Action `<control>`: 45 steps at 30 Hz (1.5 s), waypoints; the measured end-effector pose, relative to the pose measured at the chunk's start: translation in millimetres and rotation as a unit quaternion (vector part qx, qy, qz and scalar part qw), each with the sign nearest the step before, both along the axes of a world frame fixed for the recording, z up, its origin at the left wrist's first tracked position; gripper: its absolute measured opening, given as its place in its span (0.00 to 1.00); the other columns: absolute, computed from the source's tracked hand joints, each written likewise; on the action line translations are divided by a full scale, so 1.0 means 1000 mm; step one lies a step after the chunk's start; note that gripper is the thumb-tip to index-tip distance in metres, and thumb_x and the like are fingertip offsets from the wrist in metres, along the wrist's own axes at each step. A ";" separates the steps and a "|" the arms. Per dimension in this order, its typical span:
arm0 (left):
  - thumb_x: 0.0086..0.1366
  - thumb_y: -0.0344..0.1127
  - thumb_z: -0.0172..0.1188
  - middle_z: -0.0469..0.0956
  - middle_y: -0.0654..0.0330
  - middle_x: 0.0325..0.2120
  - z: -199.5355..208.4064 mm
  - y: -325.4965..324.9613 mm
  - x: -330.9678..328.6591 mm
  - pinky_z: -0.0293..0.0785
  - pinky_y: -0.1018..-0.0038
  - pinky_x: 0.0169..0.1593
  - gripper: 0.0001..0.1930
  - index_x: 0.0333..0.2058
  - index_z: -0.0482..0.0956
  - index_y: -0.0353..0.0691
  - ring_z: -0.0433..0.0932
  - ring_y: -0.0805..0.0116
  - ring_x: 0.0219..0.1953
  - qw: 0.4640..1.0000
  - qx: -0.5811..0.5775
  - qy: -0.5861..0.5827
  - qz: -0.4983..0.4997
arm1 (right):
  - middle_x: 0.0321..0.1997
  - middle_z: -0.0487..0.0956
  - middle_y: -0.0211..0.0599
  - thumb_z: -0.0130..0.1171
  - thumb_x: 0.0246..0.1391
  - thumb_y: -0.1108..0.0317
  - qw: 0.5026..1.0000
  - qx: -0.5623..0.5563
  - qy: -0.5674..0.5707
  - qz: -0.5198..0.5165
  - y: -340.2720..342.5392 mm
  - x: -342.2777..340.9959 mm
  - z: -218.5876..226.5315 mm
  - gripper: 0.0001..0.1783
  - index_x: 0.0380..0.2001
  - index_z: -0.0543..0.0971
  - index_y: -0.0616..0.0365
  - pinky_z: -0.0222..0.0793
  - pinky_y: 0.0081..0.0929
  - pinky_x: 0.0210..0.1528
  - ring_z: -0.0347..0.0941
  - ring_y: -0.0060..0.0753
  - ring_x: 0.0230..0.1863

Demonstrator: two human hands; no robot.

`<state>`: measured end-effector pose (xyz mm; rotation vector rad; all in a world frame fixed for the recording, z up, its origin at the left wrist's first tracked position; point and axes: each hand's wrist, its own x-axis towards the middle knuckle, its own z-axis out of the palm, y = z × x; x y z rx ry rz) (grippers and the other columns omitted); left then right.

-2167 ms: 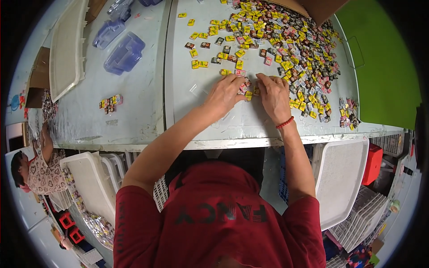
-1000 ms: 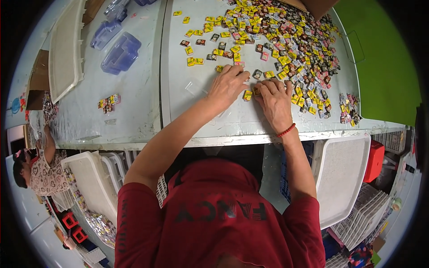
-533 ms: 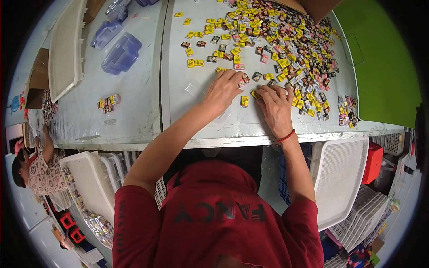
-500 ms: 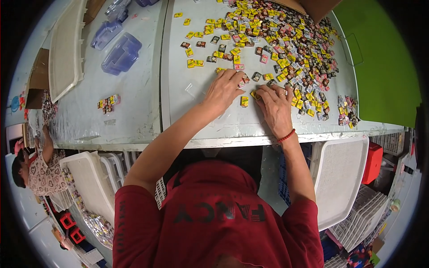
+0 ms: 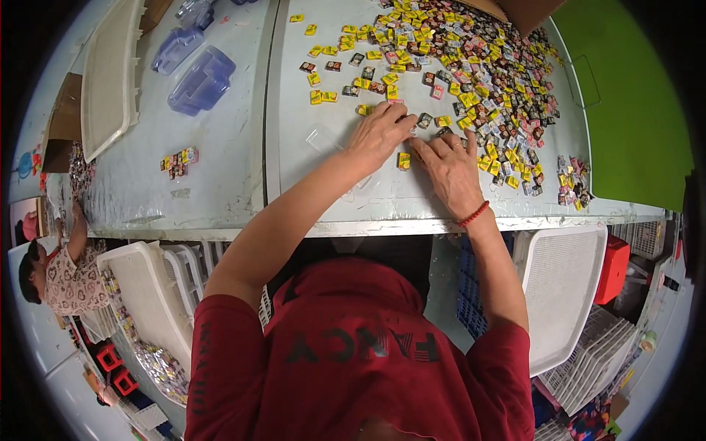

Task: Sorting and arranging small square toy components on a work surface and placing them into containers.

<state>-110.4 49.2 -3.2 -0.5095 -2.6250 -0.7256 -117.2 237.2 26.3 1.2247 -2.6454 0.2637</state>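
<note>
My left hand [image 5: 379, 138] is closed over the white table [image 5: 301, 187], its fingers bent round small boxes that are mostly hidden under it. Close beside it, the bent fingertips of my right hand [image 5: 450, 170] meet the left hand's thumb side. Whatever the right fingers pinch is hidden. Between the wrists a small yellow box [image 5: 404, 161] stands alone. Just beyond the fingers lie a black box [image 5: 424, 120] and another yellow box [image 5: 443, 121]. A clear plastic case [image 5: 323, 140] rests left of my left hand.
A broad heap of small yellow, black, brown and pink boxes [image 5: 485, 88] spreads toward the far right. Left of the table seam are a small group of boxes [image 5: 179, 163] and blue plastic trays [image 5: 202, 81]. A cardboard flap [image 5: 533, 15] hangs beyond. A co-worker [image 5: 70, 275] works far left.
My right hand has moved slightly left, and its fingertips now meet my left hand. My left hand has shifted a little right, covering the boxes that showed at its fingertips.
</note>
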 end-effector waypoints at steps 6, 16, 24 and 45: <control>0.56 0.30 0.62 0.74 0.58 0.36 -0.003 0.000 -0.007 0.72 0.66 0.45 0.12 0.41 0.77 0.40 0.73 0.57 0.41 0.999 -0.004 0.037 -0.001 | 0.36 0.76 0.30 0.60 0.47 0.67 1.000 -0.009 -0.006 0.016 0.001 -0.003 -0.004 0.14 0.41 0.78 0.51 0.52 0.53 0.62 0.70 0.35 0.47; 0.61 0.36 0.60 0.78 0.56 0.35 0.056 -0.063 0.001 0.73 0.73 0.39 0.12 0.42 0.78 0.37 0.77 0.63 0.35 0.991 0.115 -0.050 0.040 | 0.42 0.79 0.34 0.64 0.47 0.68 0.993 -0.089 -0.051 0.052 -0.008 0.013 -0.004 0.16 0.41 0.77 0.55 0.59 0.47 0.58 0.73 0.37 0.46; 0.60 0.31 0.60 0.78 0.54 0.37 0.058 -0.105 0.098 0.74 0.71 0.43 0.10 0.39 0.78 0.35 0.78 0.60 0.38 0.970 0.146 -0.137 0.137 | 0.41 0.79 0.37 0.64 0.46 0.71 0.994 -0.092 0.031 0.058 -0.013 0.021 -0.018 0.17 0.42 0.77 0.57 0.61 0.42 0.58 0.74 0.36 0.45; 0.55 0.30 0.61 0.75 0.60 0.38 0.020 -0.126 0.075 0.72 0.71 0.45 0.11 0.38 0.78 0.38 0.74 0.61 0.41 0.986 -0.018 -0.043 -0.160 | 0.39 0.79 0.37 0.66 0.41 0.70 0.992 -0.088 -0.052 0.078 -0.081 0.035 -0.005 0.22 0.43 0.78 0.60 0.66 0.33 0.49 0.73 0.38 0.44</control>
